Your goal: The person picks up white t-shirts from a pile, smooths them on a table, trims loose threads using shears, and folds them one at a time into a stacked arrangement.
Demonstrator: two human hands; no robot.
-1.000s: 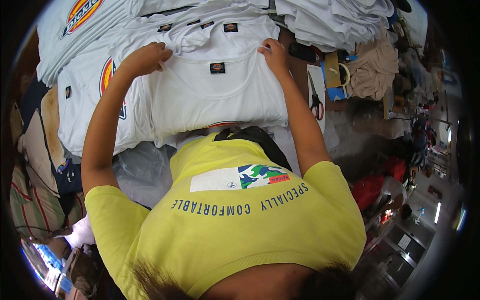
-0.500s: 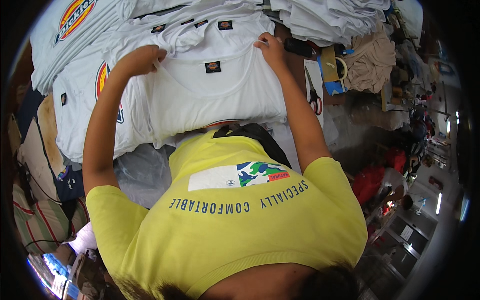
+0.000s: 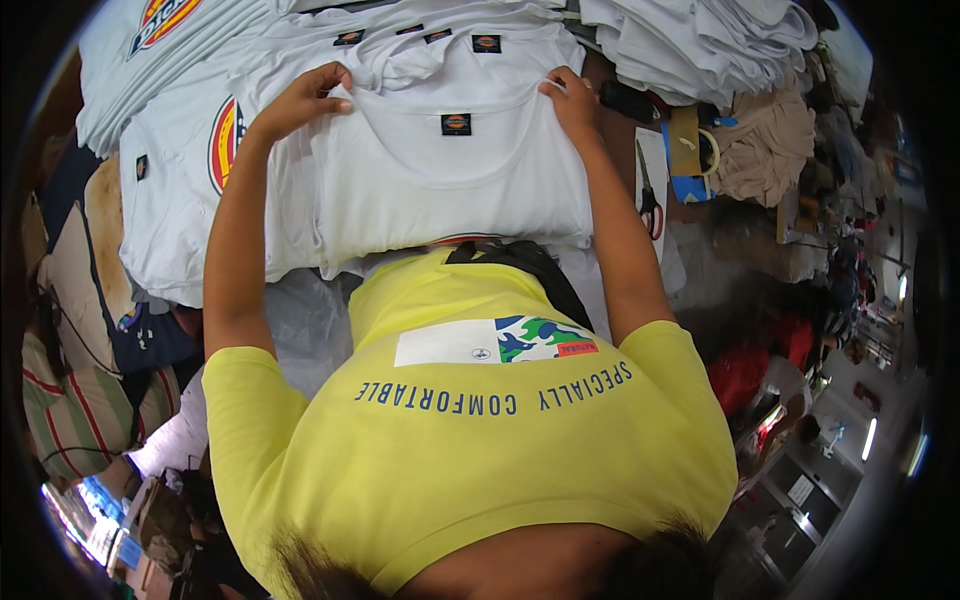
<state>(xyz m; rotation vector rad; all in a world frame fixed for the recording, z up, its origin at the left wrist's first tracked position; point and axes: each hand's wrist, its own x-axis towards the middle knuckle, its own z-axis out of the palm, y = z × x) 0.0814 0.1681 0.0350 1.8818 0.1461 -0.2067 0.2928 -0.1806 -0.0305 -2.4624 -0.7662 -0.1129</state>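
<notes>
A white T-shirt (image 3: pixel 400 150) with a wide round neck and a small black neck label (image 3: pixel 456 125) lies spread in front of me. At its left shoulder edge, my left hand (image 3: pixel 308 100) has thumb and forefinger apart, with the thumb close to the fabric. My right hand (image 3: pixel 572 100) pinches the shirt's right shoulder edge beside the neckline. A strip of coloured print shows at the lower edge of the shirt, near my body. More white shirts with black labels (image 3: pixel 486 44) lie just beyond it.
White shirts with a large printed emblem (image 3: pixel 222 145) are piled at left. A white fabric stack (image 3: pixel 700 45) stands at far right. Near my right forearm lie scissors (image 3: pixel 651 215), a tape roll (image 3: pixel 711 152) and beige cloth (image 3: pixel 765 150). Striped fabric (image 3: pixel 95 425) is at lower left.
My left thumb and forefinger have parted at the shirt's shoulder. My right hand keeps its pinch. The whole scene has shifted slightly right and up in the view.
</notes>
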